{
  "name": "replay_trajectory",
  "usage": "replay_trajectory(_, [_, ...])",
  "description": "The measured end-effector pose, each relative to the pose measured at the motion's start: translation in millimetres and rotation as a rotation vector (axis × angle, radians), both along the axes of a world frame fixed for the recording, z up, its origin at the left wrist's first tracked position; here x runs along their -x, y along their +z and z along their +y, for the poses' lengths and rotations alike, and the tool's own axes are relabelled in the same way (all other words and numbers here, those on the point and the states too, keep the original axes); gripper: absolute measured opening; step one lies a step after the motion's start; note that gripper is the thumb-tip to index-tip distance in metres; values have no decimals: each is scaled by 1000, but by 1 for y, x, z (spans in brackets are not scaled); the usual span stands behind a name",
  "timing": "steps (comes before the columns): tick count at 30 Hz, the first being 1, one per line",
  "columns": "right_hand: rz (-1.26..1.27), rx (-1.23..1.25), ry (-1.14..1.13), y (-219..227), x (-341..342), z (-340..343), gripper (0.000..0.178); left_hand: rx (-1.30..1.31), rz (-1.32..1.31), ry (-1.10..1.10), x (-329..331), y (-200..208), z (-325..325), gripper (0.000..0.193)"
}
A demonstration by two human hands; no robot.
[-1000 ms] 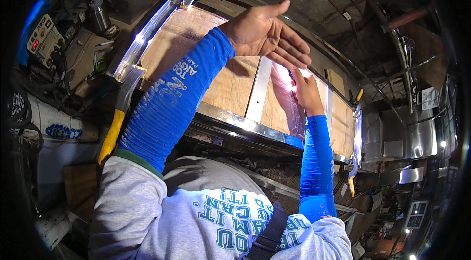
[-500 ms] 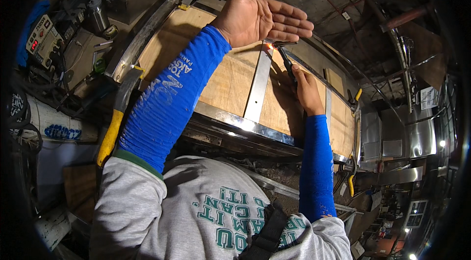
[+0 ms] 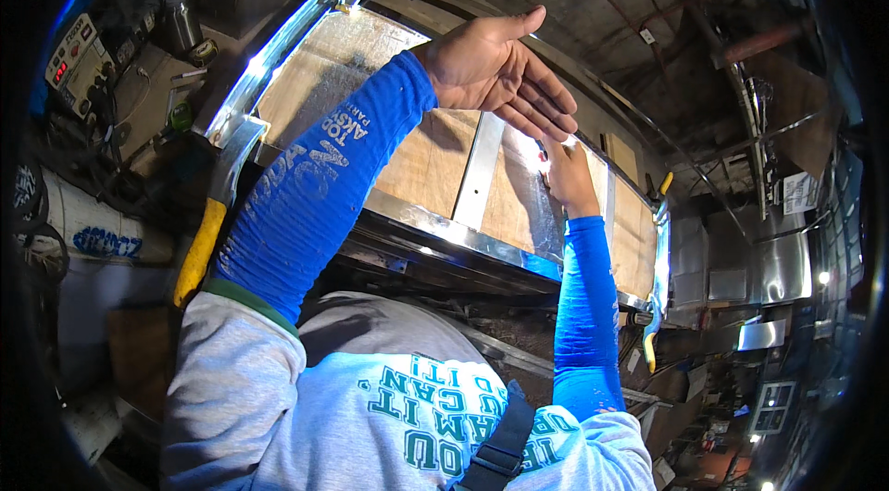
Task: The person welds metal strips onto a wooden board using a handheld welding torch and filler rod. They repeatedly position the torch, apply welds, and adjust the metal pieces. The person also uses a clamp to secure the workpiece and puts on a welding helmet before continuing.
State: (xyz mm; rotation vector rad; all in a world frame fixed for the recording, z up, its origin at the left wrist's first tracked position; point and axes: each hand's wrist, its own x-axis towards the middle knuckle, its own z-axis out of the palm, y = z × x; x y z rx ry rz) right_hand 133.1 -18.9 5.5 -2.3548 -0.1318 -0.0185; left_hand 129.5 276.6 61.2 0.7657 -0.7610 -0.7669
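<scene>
wooden panel (image 3: 426, 167) face open, yellow-handled clamps (image 3: 208, 232) crowding its edges

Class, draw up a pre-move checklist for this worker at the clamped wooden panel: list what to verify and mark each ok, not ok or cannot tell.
1. Left hand open, fingers spread, held above the bright glow: ok.
2. Right hand on the wooden panel beside the glow: ok; what it grips: cannot tell.
3. Yellow-handled clamps on the panel's metal edges: ok.
4. Vertical metal strip lying flat on the panel: ok.
5. Gloves on the hands: not ok, both bare.
6. Forearms covered by blue sleeves: ok.
</scene>
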Motion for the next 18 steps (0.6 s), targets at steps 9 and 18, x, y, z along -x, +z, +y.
replay_trajectory(9, [68, -111, 100, 13, 5, 4, 46, 336, 16, 248, 8, 15, 26, 108])
replay_trajectory(18, [129, -58, 50, 21, 9, 13, 50, 253, -90, 338, 12, 12, 33, 105])
